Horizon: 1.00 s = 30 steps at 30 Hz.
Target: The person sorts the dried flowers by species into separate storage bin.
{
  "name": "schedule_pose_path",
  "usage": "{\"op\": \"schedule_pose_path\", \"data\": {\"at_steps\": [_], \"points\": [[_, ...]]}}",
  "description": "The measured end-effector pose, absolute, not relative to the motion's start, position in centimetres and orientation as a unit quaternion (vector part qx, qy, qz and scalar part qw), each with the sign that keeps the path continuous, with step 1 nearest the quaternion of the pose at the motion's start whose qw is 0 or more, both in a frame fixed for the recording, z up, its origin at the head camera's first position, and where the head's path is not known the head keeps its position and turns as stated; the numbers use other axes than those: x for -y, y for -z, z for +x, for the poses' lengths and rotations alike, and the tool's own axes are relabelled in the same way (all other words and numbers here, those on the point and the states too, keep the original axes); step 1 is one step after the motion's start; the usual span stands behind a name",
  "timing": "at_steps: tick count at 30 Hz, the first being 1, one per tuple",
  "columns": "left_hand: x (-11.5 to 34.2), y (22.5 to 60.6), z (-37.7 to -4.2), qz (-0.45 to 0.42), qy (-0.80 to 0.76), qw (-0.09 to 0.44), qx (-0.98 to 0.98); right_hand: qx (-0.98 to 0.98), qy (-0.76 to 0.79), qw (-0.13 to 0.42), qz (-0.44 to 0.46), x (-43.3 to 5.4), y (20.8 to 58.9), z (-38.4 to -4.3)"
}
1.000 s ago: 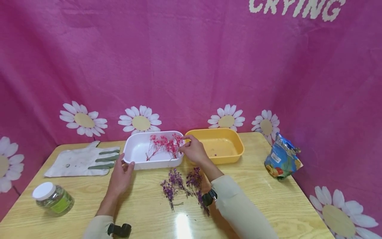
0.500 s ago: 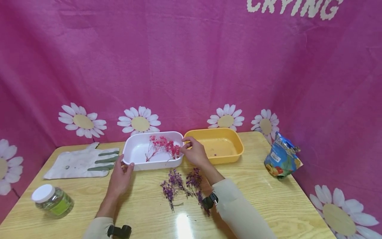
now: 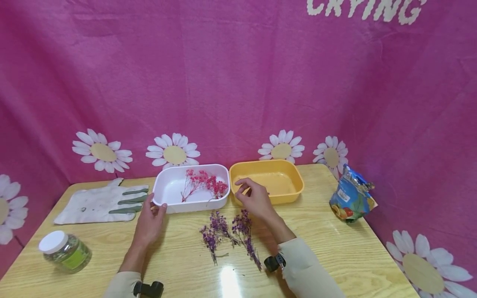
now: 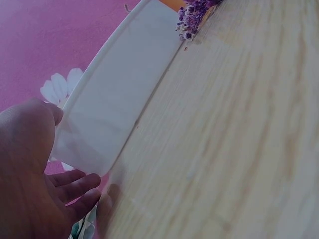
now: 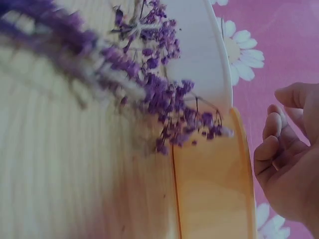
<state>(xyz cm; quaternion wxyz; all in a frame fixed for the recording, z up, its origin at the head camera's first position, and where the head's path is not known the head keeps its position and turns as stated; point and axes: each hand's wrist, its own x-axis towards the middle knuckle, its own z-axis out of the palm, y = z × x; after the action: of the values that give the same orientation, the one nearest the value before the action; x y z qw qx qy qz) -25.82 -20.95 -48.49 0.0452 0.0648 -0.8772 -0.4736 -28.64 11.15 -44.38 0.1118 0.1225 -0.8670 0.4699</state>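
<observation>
My left hand (image 3: 150, 223) holds the near left corner of a white plastic tub (image 3: 197, 205). Its thumb is at the rim and its fingers lie by the end wall, as the left wrist view shows. Sprigs of small pink-red dried flowers (image 3: 203, 180) lie in the right part of the tub. My right hand (image 3: 257, 200) hovers over the near left side of a yellow tub (image 3: 294, 194), fingers loosely bent and holding nothing; in the right wrist view the thumb stands apart from them. Purple dried flower sprigs (image 3: 242, 225) lie on the table before the tubs.
A white work glove (image 3: 93, 203) with green fingertips lies at the left. In front of it, a clear jar (image 3: 76, 254) with a white lid rests tilted. A blue snack bag (image 3: 350, 196) stands at the right edge. Behind the table (image 3: 179, 265) hangs a pink flowered cloth (image 3: 231, 82).
My right hand has let go of the pink-red sprigs at the white tub's right end and moved right, over the yellow tub. The left hand keeps its place at the corner.
</observation>
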Motion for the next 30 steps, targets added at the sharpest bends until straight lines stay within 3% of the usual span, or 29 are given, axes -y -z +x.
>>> {"op": "schedule_pose_path", "data": {"at_steps": [14,24,30], "points": [[20.5,48.3,-25.6,0.073,0.466,0.103,0.875,0.852,-0.492,0.136,0.115,-16.2,45.6,-27.7],[20.1,47.7,-25.2,0.088,0.422,0.216,0.876,0.855,-0.483,0.163,0.095,-18.5,45.2,-28.0],[19.4,47.2,-24.9,0.085,0.412,0.243,0.874,0.854,-0.48,0.194,0.044,-20.7,45.3,-28.3]]}}
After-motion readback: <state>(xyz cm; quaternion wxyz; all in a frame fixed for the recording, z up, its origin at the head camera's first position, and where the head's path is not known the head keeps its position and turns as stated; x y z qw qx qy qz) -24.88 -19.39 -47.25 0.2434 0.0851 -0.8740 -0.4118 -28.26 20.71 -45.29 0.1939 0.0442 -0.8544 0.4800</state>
